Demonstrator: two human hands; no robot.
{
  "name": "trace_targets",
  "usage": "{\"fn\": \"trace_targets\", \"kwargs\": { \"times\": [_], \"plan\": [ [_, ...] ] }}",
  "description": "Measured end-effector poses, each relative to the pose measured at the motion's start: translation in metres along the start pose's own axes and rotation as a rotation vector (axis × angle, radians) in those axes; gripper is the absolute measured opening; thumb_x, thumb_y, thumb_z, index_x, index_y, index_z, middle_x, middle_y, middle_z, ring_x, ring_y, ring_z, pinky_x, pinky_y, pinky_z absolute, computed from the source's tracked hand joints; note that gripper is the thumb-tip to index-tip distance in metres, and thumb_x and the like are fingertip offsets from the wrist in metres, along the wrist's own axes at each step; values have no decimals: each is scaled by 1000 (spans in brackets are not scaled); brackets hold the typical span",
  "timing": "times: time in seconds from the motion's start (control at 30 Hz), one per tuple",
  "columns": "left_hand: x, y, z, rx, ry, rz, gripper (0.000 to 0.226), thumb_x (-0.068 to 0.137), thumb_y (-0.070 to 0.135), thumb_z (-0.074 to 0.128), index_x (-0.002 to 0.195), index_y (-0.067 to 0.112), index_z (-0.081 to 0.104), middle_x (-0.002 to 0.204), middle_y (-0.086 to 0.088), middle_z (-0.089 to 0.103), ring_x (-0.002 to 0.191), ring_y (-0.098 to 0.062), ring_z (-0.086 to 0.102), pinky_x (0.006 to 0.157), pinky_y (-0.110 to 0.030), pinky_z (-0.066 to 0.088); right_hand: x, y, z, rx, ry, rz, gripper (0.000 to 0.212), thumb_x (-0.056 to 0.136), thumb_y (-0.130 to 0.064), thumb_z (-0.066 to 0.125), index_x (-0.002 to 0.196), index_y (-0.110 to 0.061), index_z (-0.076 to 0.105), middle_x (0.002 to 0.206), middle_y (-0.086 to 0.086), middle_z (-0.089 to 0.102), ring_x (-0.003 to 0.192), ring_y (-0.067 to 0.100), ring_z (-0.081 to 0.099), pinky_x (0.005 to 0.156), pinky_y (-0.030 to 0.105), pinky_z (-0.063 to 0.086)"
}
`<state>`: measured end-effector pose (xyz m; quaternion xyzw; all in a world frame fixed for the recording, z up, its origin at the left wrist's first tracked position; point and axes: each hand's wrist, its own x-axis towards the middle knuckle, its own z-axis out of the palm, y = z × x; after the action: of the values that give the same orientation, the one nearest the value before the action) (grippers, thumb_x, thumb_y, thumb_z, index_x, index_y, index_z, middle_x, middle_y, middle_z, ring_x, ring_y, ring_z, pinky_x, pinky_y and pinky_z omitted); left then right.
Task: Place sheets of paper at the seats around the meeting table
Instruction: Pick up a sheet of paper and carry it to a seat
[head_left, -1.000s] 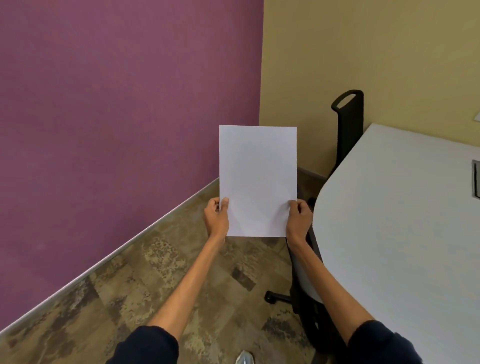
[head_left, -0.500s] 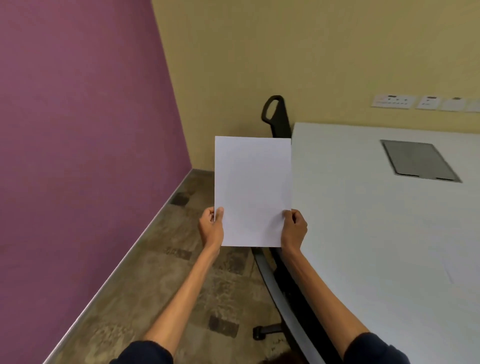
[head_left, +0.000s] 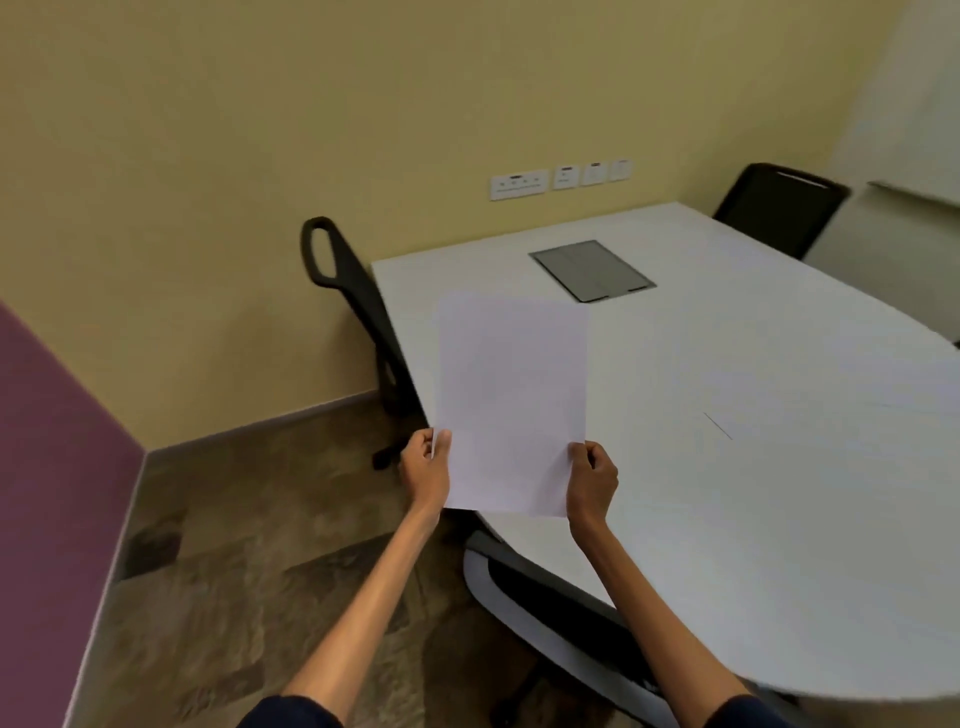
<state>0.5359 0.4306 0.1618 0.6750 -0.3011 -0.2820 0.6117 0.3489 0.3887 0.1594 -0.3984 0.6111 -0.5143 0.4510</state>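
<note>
Paper sheet (head_left: 511, 405): plain white, blank, flat, upright

Plain white for the sheet of paper (head_left: 511, 405); off-white for the table (head_left: 753, 493), with a dark grey panel (head_left: 592, 269) inset. Black for the side chair (head_left: 358, 306) and far chair (head_left: 774, 208). Mustard yellow wall (head_left: 363, 104), purple wall (head_left: 47, 441), mottled brown-and-tan floor (head_left: 234, 519), navy sleeves (head_left: 291, 714).

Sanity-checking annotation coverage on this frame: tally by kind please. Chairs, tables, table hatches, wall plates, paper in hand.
Chairs: 3 clearly visible
Table: 1
Table hatch: 1
Wall plates: 4
Paper: 1 held lot; can't tell if it is one sheet or several
Total: 10
</note>
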Motion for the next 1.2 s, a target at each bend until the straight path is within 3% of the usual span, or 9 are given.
{"fn": "trace_targets", "kwargs": {
  "times": [0.2,0.37,0.5,0.67,0.83,0.93,1.2],
  "plan": [
    [14,-6,48,77,-245,2,23,94,25,60,79,8,54,67,1,48,63,-15,43,51,-17,33,11,13,-33,-6,231,57,22,95,-19,53,77,-6,56,74,4,54,67,18,45,62,30,36],
    [19,-17,97,103,-396,-68,28,94,29,60,104,2,64,97,-6,66,89,-19,60,75,-26,46,33,30,-65,-40,336,85,24,97,-22,53,86,-1,60,81,7,59,70,18,50,65,27,41],
    [17,-22,133,121,-489,-103,28,93,28,62,106,4,65,103,-4,66,95,-19,61,80,-27,47,57,47,-91,-50,404,127,27,96,-22,54,87,2,60,80,7,59,70,19,50,63,29,41],
    [30,-35,165,177,-547,-123,27,89,28,68,105,6,70,100,-3,69,95,-19,64,81,-27,47,87,60,-108,-88,420,168,22,95,-22,56,87,-3,64,84,6,63,75,22,54,69,32,42],
    [36,-52,185,212,-561,-164,28,86,27,72,104,5,71,99,-4,70,95,-18,64,83,-25,45,103,75,-119,-153,411,190,21,95,-24,58,89,-5,65,85,6,65,74,20,55,62,28,42],
    [37,-65,195,251,-590,-183,23,85,27,73,97,7,72,93,-2,71,91,-17,65,79,-24,45,111,89,-126,-174,418,222,20,95,-25,58,95,-7,67,89,7,67,81,24,60,71,30,45],
    [56,-91,221,334,-701,-226,16,81,30,77,88,16,74,86,1,74,85,-14,68,77,-32,55,123,120,-132,-212,446,290,19,94,-24,60,98,-8,69,90,8,69,85,24,64,74,30,46]
  ]
}}
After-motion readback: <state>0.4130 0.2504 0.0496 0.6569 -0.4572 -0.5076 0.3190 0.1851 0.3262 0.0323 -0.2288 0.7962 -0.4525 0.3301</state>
